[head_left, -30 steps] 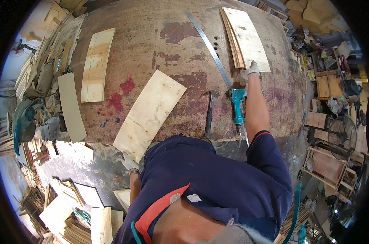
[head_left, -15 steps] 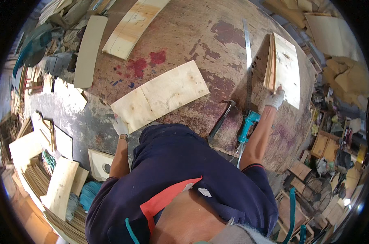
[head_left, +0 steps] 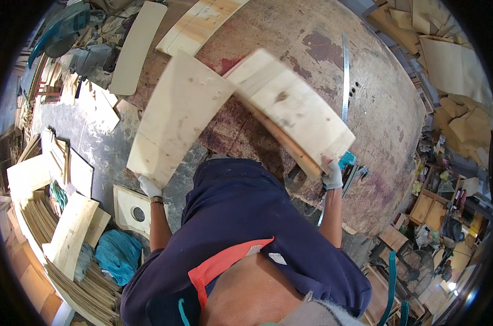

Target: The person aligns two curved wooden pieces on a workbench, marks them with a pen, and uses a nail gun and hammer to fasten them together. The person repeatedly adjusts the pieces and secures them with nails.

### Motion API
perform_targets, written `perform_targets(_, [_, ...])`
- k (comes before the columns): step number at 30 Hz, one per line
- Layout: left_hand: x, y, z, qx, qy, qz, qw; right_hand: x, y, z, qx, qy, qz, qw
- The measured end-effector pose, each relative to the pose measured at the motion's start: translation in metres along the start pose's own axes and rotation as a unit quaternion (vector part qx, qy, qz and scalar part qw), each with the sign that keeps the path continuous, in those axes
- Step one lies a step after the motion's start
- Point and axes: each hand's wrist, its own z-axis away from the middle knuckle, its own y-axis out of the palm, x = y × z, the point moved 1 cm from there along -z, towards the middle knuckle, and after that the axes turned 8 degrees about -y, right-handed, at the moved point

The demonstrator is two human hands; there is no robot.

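Note:
My left hand (head_left: 149,186), in a whitish glove, grips the near end of a pale plywood panel (head_left: 177,114) with small knots. The panel slants away from me over the left edge of the worktable. My right hand (head_left: 332,174), gloved too, is closed on the near right end of a stack of plywood boards (head_left: 298,103). The stack's far left end meets the far right corner of the panel. Under my right hand a teal-handled tool (head_left: 346,158) shows only in part. A steel ruler (head_left: 345,76) lies beyond it on the table.
The worn, paint-stained worktable (head_left: 387,117) spreads ahead. At its far left lie a marked board (head_left: 203,24) and a cream panel (head_left: 139,49). A teal power saw (head_left: 62,32) is at far left. Stacked sheets (head_left: 83,293) and a white panel with a hole (head_left: 131,209) are at lower left.
The stack has swung left from the table's right side, its near end still in my right hand. My left hand has moved down and left, turning its panel more upright in view.

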Motion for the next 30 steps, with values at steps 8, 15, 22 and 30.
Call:
perform_targets(8, [-0.052, 0.021, 0.022, 0.0, 0.038, -0.072, 0.997, 0.016, 0.142, -0.049, 0.248, 0.041, 0.093, 0.963])
perform_targets(15, [-0.043, 0.044, 0.015, 0.055, 0.106, -0.268, 0.956, 0.031, 0.189, -0.09, 0.11, -0.189, 0.232, 0.948])
perform_targets(22, [-0.029, 0.057, 0.013, 0.021, 0.018, -0.462, 0.886, 0.0, 0.209, -0.081, 0.058, -0.24, 0.427, 0.87])
perform_targets(30, [-0.032, 0.098, 0.022, 0.082, 0.046, -0.413, 0.906, -0.025, 0.232, -0.028, 0.002, -0.246, 0.555, 0.795])
